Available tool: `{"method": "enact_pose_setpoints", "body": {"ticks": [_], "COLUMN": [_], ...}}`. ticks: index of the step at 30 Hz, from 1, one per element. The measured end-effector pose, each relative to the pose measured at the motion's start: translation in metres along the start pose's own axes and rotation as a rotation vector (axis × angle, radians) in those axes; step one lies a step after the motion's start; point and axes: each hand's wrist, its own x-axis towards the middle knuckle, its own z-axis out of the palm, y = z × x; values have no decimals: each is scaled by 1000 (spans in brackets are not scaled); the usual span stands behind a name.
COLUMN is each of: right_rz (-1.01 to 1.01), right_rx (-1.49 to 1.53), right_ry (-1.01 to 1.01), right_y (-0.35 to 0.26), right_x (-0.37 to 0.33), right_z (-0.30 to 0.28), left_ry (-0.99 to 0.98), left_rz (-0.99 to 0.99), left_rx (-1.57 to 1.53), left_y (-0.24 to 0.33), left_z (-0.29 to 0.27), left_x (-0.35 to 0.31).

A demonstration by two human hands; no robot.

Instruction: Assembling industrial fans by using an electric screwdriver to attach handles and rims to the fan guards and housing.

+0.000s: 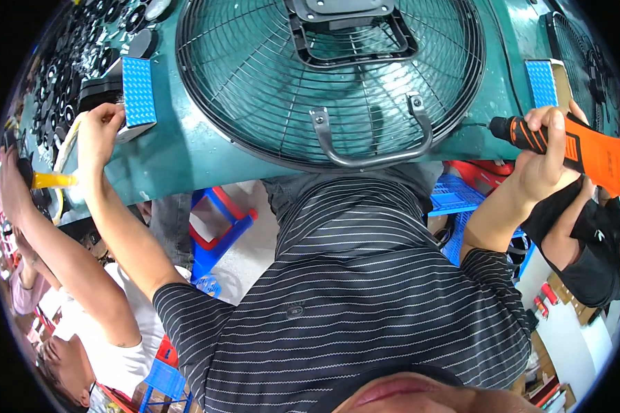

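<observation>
My right hand (548,146) is wrapped round an orange and black cordless screwdriver (589,153), its black nose pointing left toward the fan. At the left, my left hand (102,132) has its fingertips pinched together by the opening of a small box with a blue patterned side (139,91). Whatever those fingers hold, if anything, is too small to make out. Between my hands a round black wire fan grille (255,89) lies on the green table (162,155). A curved metal handle (365,162) is fixed at its near side, and a black bracket (355,58) sits farther in.
Many small black parts (55,82) cover the table's far left. Another blue-sided box (543,84) stands at the right, near a second wire grille (575,51). A co-worker's arm (76,265) reaches in beside my left arm, near a yellow-handled tool (52,180). Someone in black is at the right.
</observation>
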Motion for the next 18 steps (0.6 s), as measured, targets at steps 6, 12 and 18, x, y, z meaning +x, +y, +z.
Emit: {"method": "enact_pose_setpoints", "body": {"ticks": [6, 12, 18], "right_rz": [17, 11, 42], "right_rx": [147, 189, 116], "right_ry": [43, 28, 62], "right_y": [-2, 0, 2], "right_x": [-1, -6, -6], "right_z": [1, -7, -7], "left_ry": [-55, -84, -56], "left_rz": [-37, -7, -45], "left_rx": [13, 110, 303], "left_y": [0, 8, 16], "left_z": [0, 0, -5], "left_x": [7, 12, 9]}}
